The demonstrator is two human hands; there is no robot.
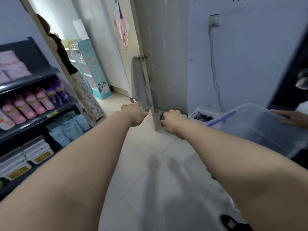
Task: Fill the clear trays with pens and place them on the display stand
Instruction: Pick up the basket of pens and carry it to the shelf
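Both arms reach far ahead over the pale floor [150, 164]. The left hand [135, 115] grips the lower end of a grey, see-through clear tray [140, 87], which stands nearly upright against the edge of the door [160, 64]. Its fingers [124, 107] are curled behind the tray and the thumb lies across the bottom corner; the tray rises straight up from them. The right hand [172, 121] is just right of the door's edge, low near the floor, its fingers wrapped round a dark bundle [163, 115] with a touch of red, too blurred to name.

Just beyond and right of those fingers sits a white box [196, 110] holding dark pens [202, 117]. Further right is a large clear storage bin [260, 124] with a blue latch; another person's hand [290, 117] rests on its far rim. Well left of the left fingers, a dark shelf [38, 115] carries pink bottles [25, 104]. Far behind the tray, through the doorway, stands a teal display stand [93, 69].
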